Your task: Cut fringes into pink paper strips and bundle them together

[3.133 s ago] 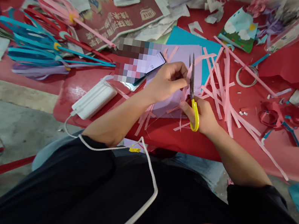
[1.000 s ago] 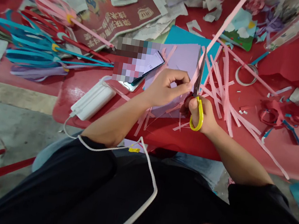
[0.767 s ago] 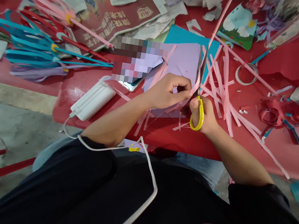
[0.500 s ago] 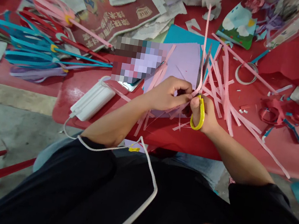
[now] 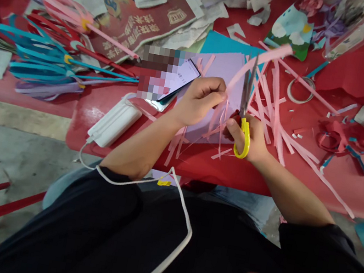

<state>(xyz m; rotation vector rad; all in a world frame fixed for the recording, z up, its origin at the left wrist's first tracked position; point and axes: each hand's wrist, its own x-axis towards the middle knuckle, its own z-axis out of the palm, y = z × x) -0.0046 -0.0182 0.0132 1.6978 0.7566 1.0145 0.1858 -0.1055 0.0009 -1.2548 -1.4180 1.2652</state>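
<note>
Pink between closed fingertips (image 5: 222,97): pinches a curved paper strip (image 5: 269,56) with the left hand (image 5: 197,101), above lilac paper (image 5: 224,64).
Grips scissors (image 5: 245,128) in the right hand (image 5: 254,137), by yellow handles, with blades pointing away, close to the strip.

The left hand (image 5: 204,98) pinches a pink paper strip (image 5: 269,55) above purple sheets (image 5: 227,65), and the right hand (image 5: 255,137) holds yellow-handled scissors (image 5: 244,114) pointing forward, their blades overlapping the strip in view; more pink strips (image 5: 277,120) lie crisscrossed to the right on the red surface (image 5: 360,194)
</note>
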